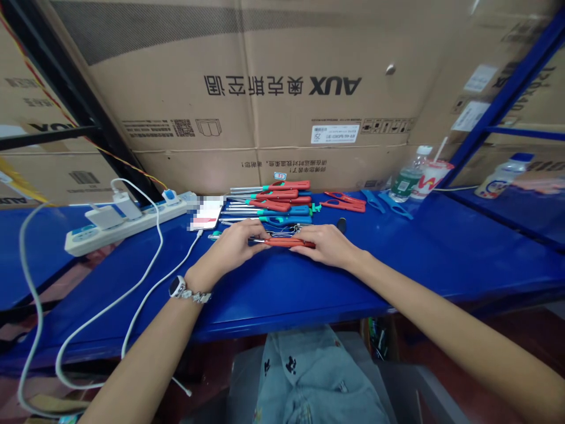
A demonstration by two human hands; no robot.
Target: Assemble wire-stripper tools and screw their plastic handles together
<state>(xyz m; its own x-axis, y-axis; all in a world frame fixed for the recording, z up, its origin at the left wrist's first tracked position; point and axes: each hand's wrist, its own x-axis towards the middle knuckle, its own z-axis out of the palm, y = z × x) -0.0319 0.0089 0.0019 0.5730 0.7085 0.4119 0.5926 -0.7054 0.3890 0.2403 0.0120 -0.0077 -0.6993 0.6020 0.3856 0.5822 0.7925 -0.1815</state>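
Between my two hands lies a red lighter-like tool (pixel 286 242) with a thin metal tip pointing left, level with the blue table (pixel 282 282). My left hand (pixel 242 241) grips its metal end, fingers pinched. Around the right end of the red handle my right hand (pixel 324 244) is closed. Just beyond my hands are a blue-handled tool (pixel 282 220) and several red-handled tools (pixel 282 194), their metal rods pointing left. Small metal parts (pixel 291 231) lie right behind the held tool, partly hidden.
A white power strip (pixel 83 240) with chargers and cables is at left, near a phone (pixel 207 215). Red handle pieces (pixel 344 203), blue pieces (pixel 395 206), a green-labelled bottle (pixel 404 184), a cup (pixel 430 179) and another bottle (pixel 501 179) stand or lie at right. Cardboard boxes (pixel 282 135) rise behind.
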